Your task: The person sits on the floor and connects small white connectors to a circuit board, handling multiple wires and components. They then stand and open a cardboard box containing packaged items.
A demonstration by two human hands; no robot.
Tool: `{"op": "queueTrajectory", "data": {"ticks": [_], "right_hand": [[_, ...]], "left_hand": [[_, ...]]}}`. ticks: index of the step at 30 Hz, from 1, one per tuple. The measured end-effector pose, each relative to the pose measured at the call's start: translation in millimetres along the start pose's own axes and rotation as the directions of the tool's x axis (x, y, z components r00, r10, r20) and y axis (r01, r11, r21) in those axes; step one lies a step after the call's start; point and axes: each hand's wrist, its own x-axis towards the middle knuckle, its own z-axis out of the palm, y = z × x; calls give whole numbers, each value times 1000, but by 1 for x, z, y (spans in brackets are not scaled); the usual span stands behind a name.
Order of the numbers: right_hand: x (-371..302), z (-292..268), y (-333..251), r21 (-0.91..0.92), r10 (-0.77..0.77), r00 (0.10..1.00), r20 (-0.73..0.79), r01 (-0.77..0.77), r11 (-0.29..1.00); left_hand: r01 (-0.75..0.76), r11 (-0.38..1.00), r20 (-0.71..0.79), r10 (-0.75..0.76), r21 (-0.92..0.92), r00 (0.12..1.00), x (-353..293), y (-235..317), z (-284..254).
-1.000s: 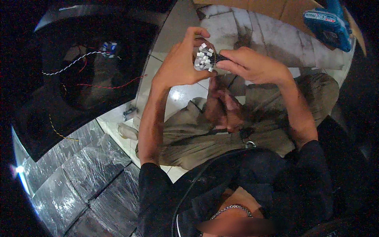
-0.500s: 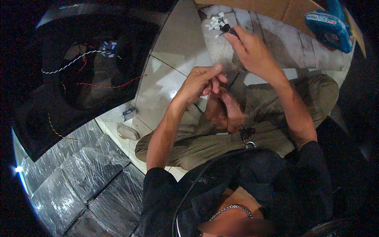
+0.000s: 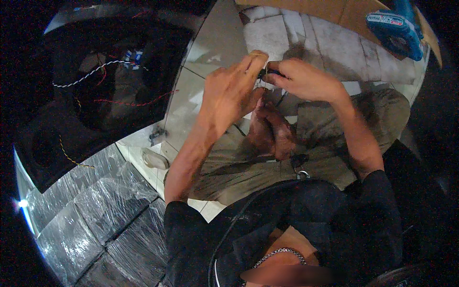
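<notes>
My right hand [image 3: 308,80] is closed on a bundle of black wires [image 3: 271,72], held above my bare feet. My left hand [image 3: 229,91] is against the bundle's other side, with its fingertips close to those of the right. A thin yellowish band [image 3: 258,54], which looks like a rubber band, runs over the left fingers and down toward the wires, apparently stretched. The left hand covers the white connector ends of the bundle. My crossed legs [image 3: 334,124] lie under both hands.
On the left stands a large black case [image 3: 143,107] with openings and loose white, red and yellow wires. Plastic-wrapped black boxes [image 3: 114,205] fill the lower left. A sandal [image 3: 154,159] lies beside my knee. A blue cordless tool [image 3: 399,36] stands by cardboard [image 3: 315,9].
My right hand has come down and inward with the wire bundle. My left hand has risen to meet it, and the thin band now runs over its fingers.
</notes>
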Motion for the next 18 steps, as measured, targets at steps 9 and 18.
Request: {"op": "queueTrajectory", "data": {"ticks": [9, 18], "right_hand": [[-4, -5, 9, 365, -186, 979, 88, 142, 920], [11, 6, -3, 863, 296, 950, -94, -71, 500]], "left_hand": [[136, 880, 197, -49, -455, 979, 14, -18, -14], [518, 65, 465, -355, -853, 811, -11, -16, 32]]}}
